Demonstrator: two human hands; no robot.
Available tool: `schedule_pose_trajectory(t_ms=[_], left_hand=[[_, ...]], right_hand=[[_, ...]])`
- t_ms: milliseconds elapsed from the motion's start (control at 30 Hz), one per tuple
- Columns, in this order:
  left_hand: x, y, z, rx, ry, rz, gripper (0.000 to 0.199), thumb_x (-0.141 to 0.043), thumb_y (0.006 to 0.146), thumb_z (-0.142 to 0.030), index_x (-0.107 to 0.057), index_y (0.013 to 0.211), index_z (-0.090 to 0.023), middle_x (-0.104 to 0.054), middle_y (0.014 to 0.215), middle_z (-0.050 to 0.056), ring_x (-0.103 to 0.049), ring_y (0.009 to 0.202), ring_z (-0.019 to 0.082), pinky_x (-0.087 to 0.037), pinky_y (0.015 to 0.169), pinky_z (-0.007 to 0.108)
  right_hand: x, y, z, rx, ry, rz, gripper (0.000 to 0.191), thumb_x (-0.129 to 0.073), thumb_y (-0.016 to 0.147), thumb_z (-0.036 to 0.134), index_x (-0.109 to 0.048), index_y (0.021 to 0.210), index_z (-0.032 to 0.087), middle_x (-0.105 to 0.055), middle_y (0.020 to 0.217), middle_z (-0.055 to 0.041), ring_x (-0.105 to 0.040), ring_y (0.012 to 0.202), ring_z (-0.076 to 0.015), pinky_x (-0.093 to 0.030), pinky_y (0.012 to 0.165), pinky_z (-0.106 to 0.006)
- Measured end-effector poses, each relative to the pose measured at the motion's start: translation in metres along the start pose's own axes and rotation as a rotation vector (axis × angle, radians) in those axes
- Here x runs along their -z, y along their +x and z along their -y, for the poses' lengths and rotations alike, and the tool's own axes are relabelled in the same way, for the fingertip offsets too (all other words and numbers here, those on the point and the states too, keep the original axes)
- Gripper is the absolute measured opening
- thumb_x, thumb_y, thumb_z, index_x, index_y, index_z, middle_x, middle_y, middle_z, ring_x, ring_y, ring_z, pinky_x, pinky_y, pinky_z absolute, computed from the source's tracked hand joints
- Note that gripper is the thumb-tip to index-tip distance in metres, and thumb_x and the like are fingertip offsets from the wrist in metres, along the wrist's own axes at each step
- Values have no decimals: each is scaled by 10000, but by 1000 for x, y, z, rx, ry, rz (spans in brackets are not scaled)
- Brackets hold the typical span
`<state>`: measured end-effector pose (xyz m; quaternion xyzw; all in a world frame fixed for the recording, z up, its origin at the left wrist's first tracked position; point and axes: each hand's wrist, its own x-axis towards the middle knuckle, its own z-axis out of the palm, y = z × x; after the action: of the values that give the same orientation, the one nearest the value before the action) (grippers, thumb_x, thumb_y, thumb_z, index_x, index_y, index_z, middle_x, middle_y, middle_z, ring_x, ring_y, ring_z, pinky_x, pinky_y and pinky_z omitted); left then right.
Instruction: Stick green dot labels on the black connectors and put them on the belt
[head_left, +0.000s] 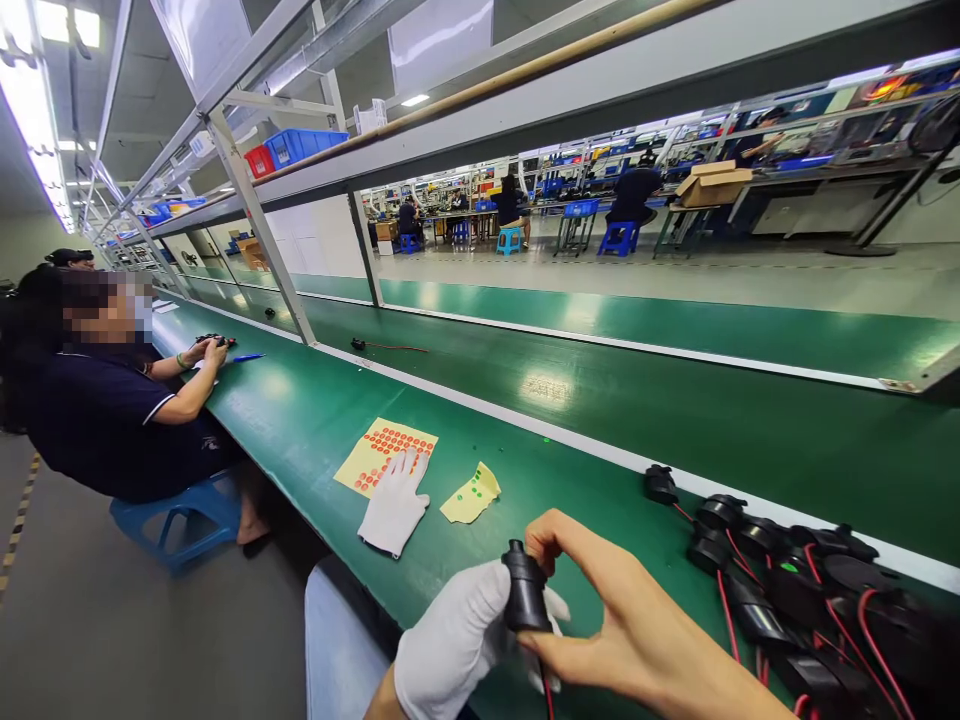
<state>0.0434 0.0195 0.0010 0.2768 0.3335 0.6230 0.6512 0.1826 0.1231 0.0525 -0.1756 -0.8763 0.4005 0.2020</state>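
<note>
My left hand, in a white glove, is closed around a black cylindrical part with a narrower top and a red and black wire hanging from its lower end. My bare right hand grips the same part from the other side, fingertips near its top and thumb at its base. The part is held nearly upright above the green bench. To the right lies a pile of similar black parts with red wires. A spare white glove overlaps a yellow sheet of red round stickers.
A torn yellow piece with green stickers lies on the green bench. Beyond a white rail runs a green belt with a wired black part on it. A co-worker sits at left on a blue stool.
</note>
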Motion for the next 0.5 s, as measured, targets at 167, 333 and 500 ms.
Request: schedule_pose_trajectory(t_ms=[167,333,500], left_hand=[[-2,7,9,233,-414,-53,620,-821,672,-658,-711,906,-94,-691,714,27,-668,544,101,-501,479,155],[-13,3,5,294,-582,-137,626,-884,600,-615,-706,911,-102,-733,719,39,-673,548,106,-546,484,187],[-12,9,9,225,-530,-149,657,-871,596,-648,-704,928,-106,-725,682,37,-659,506,111,-551,461,188]], right_hand=[[3,11,-12,-164,288,131,238,-673,841,373,-513,889,204,-534,880,5,-494,825,-157,-420,746,-261],[1,14,-21,-176,457,155,628,-600,809,806,-536,901,188,-489,842,-8,-437,768,-157,-399,681,-270],[-1,15,-18,-162,503,143,586,-628,828,759,-532,919,188,-494,872,-16,-456,799,-163,-415,701,-271]])
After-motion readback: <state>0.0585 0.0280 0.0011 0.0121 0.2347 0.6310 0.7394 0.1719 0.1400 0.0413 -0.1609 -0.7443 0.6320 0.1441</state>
